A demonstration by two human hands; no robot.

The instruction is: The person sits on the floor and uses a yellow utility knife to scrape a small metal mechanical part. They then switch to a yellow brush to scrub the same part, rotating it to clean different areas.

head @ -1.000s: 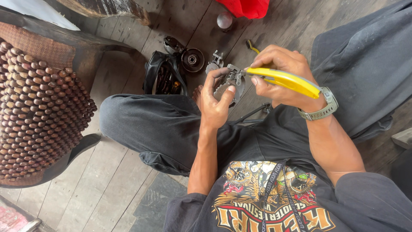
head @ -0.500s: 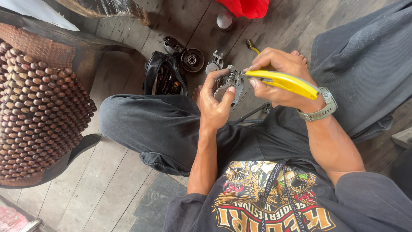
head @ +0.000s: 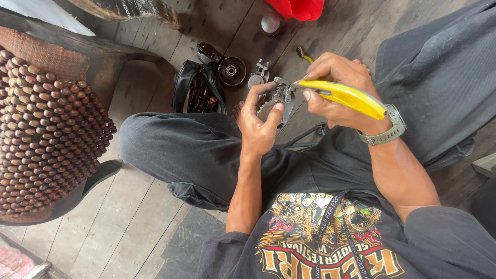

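Left fingers: we curl our left hand (head: 261, 124) tight around a small grey metal part (head: 279, 97), held above our lap.
Right fingers: our right hand (head: 336, 88) is closed on a yellow-handled tool (head: 347, 96), its tip touching the part.
Floor beyond: round black component (head: 232, 70), black bag (head: 196, 93), yellow brush (head: 305, 55).
Left side: beaded seat cover (head: 46, 139).

This looks like an informal repair workshop set up on a worn wooden plank floor (head: 129, 227). At twelve o'clock lie greasy metal engine parts (head: 232, 70) and an open black tool bag (head: 196, 93), with a small wire brush (head: 305, 54) at one o'clock. A wooden-bead seat cover (head: 46, 139) fills nine o'clock.
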